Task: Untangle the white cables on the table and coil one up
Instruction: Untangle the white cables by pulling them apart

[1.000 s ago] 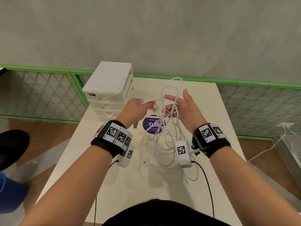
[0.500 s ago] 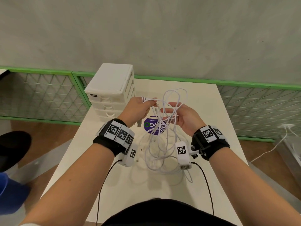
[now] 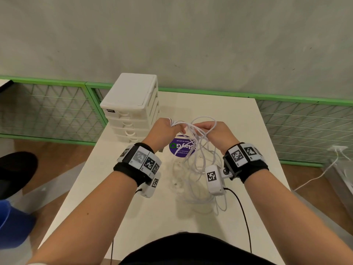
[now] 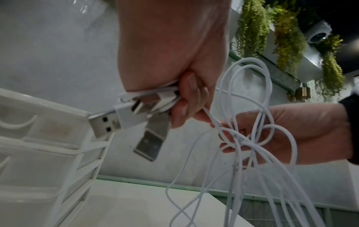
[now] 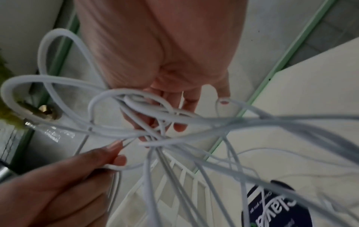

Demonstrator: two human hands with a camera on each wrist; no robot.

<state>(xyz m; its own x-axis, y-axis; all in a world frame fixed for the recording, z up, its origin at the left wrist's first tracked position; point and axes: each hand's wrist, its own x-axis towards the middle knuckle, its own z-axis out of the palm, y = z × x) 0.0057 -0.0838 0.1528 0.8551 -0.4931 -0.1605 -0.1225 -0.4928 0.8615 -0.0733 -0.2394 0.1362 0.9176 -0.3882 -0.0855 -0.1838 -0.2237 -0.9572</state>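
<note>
Far left on the worktop (image 3: pixel 133 217): a white plastic drawer unit (image 3: pixel 131 104), four drawers, shut, not involved. Just right of it, the left hand (image 3: pixel 162 131) is raised above the surface, fingers curled tight round a bundle of cable ends; the left wrist view shows at least two USB plugs (image 4: pixel 108 122) sticking out of the fist towards the drawers. Between the hands, the white cables (image 3: pixel 196 155) run across in several strands, cross one another in a knot of loops, then hang down. Lower lengths lie piled loosely on the worktop, partly over a round purple sticker (image 3: pixel 181 148). Right of the tangle, the right hand (image 3: pixel 215 131) is also lifted, fingers curled through the loops and pinching strands near the crossing point; which single strand it has, I cannot tell. One loop arcs up over its knuckles. Judged progress: early. The plug ends seem gathered on one side, which gives a start for tracing each lead, but the strands are plainly not yet separated and nothing is coiled. Left to do: work the loops apart, free one cable from the others, then wind it up.
</note>
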